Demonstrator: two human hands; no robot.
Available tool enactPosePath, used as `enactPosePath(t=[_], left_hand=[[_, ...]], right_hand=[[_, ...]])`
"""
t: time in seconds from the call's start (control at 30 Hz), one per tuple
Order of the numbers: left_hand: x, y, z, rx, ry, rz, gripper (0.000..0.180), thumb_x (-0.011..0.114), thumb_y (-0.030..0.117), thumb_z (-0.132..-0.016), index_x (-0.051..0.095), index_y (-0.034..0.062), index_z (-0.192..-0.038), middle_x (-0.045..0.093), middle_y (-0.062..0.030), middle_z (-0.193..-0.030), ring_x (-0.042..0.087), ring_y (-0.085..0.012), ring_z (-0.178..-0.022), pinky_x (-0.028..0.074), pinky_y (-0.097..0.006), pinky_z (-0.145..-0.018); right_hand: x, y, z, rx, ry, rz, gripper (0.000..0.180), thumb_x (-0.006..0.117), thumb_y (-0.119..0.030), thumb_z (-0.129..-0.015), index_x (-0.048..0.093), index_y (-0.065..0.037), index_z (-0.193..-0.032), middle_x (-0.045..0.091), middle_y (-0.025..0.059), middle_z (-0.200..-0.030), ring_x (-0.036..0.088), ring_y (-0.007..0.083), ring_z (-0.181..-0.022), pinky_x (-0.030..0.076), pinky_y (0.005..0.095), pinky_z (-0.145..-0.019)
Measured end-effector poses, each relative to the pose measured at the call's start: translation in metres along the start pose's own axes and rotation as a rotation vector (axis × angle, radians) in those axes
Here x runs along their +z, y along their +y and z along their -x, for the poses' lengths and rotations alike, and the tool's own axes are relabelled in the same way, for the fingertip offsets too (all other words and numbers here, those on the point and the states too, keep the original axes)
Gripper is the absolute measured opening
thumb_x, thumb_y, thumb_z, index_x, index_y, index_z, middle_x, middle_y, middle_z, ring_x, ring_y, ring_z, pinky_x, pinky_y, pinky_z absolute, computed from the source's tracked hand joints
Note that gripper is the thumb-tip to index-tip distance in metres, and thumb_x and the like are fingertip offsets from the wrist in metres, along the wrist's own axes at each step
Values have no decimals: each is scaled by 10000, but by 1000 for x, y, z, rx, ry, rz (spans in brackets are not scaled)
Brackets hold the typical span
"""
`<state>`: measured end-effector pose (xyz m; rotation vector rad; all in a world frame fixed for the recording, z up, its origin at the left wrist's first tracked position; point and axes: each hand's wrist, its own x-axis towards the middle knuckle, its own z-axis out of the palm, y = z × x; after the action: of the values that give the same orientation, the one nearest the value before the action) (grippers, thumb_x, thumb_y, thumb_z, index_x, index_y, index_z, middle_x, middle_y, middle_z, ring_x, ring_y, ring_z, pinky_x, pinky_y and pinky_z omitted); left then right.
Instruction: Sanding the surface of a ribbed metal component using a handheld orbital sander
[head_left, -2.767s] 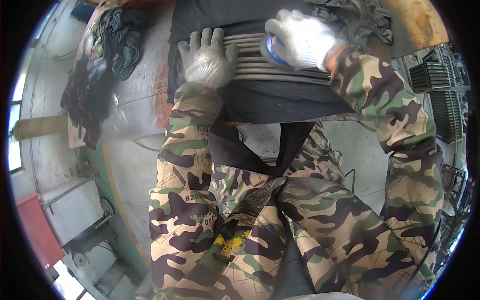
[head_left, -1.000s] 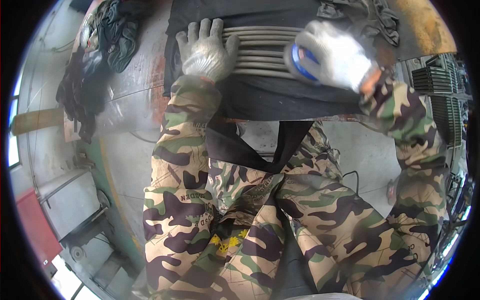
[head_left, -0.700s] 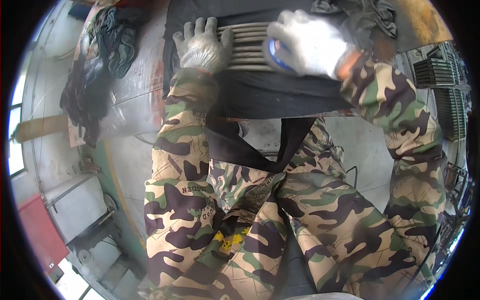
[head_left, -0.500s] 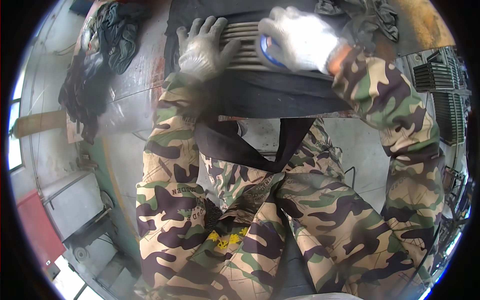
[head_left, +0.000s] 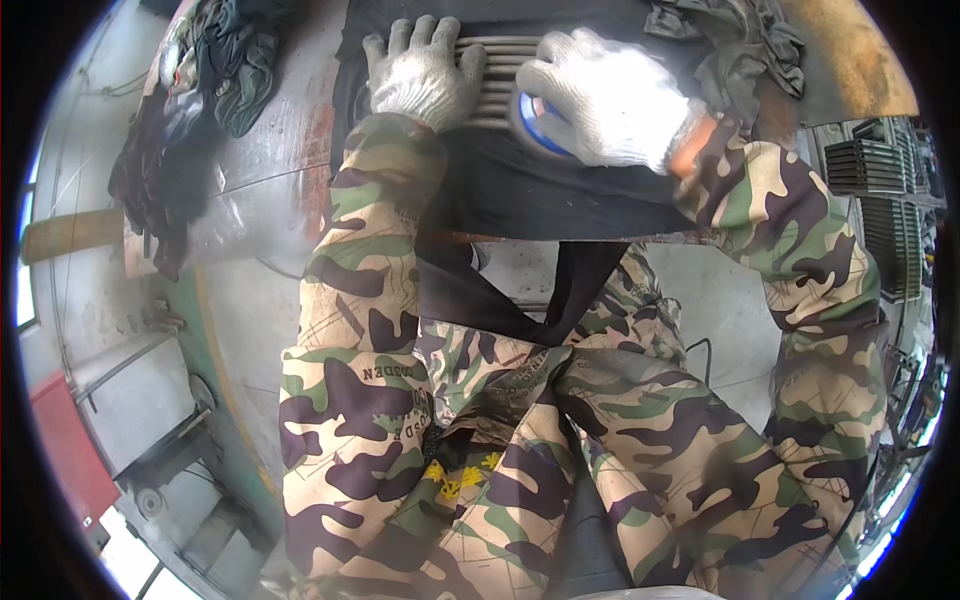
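A metal grate of several parallel bars (head_left: 494,88) lies on a black cloth (head_left: 480,190) spread over the table. My left hand (head_left: 420,75), in a whitish knit glove, rests flat with fingers spread on the grate's left end. In a matching glove, my right hand (head_left: 610,100) is wrapped over a round, blue-rimmed object (head_left: 540,122) at the grate's right part. Only this object's left edge shows; the palm hides the rest, so its kind is unclear.
Crumpled dark cloths lie at the table's left (head_left: 240,80) and upper right (head_left: 750,45). Stacked barred metal racks (head_left: 890,235) stand beyond the right edge. A white cabinet (head_left: 150,400) and a red panel (head_left: 75,440) are at the lower left. The table's front edge runs before my lap.
My left hand has shifted slightly up and right along the grate. My right hand, with the blue-rimmed object, has moved slightly down toward me.
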<state>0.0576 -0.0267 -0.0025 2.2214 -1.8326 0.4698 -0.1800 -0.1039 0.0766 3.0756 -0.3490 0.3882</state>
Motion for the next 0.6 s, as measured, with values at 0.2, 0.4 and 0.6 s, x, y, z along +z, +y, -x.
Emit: enactPosePath(t=[0.2,0.4,0.6], left_hand=[[10,-4,-4,-26,41,-24,552,557,470,-1046,642,116,-1460,661,-134,-1471,566,-359,-1395,339,-616,-1187],[-3,1,-11,-11,-28,41,556,572,467,-1036,642,106,-1453,664,-135,-1461,567,-358,-1394,342,-610,-1179],[-2,-2,1,-15,-14,27,541,563,449,-1032,649,99,-1436,673,-135,-1441,579,-361,-1371,347,-617,-1178]], right_hand=[[2,15,-17,93,-47,-26,335,664,-278,-961,696,-122,-1256,673,203,-1144,711,393,-1058,613,540,-864],[-12,18,-2,85,-113,1,341,674,-262,-967,669,-117,-1275,670,206,-1160,696,410,-1099,606,524,-906],[-6,31,36,1,-19,-44,278,666,-288,-984,687,-117,-1202,663,154,-1135,691,367,-1052,594,518,-871]])
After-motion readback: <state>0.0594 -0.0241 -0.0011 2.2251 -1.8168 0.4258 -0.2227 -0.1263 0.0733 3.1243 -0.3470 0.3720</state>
